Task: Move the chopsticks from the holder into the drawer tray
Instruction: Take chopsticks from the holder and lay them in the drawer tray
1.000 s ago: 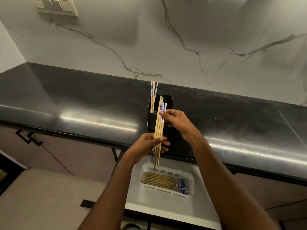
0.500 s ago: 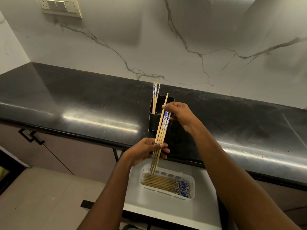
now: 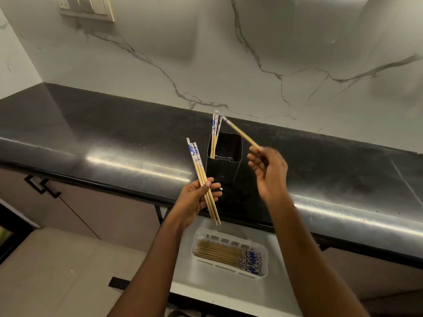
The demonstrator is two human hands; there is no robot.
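Over the open drawer (image 3: 206, 291): left hand (image 3: 196, 199) grips a bundle of chopsticks (image 3: 198, 164), about three. Thumb lies across them, patterned ends are up and tilted left, and the plain tips hang above the white tray (image 3: 265, 259). Right hand (image 3: 269, 170) pinches a single chopstick (image 3: 240, 133) by its plain end, with the patterned end angled up-left near the holder's top; it's motion-blurred. Black holder (image 3: 225, 163) stands on the dark counter (image 3: 91, 133) between the hands, with a few upright chopsticks (image 3: 215, 131) in its left corner. Flat chopsticks (image 3: 219, 251) lie in the tray, patterned ends to the right.
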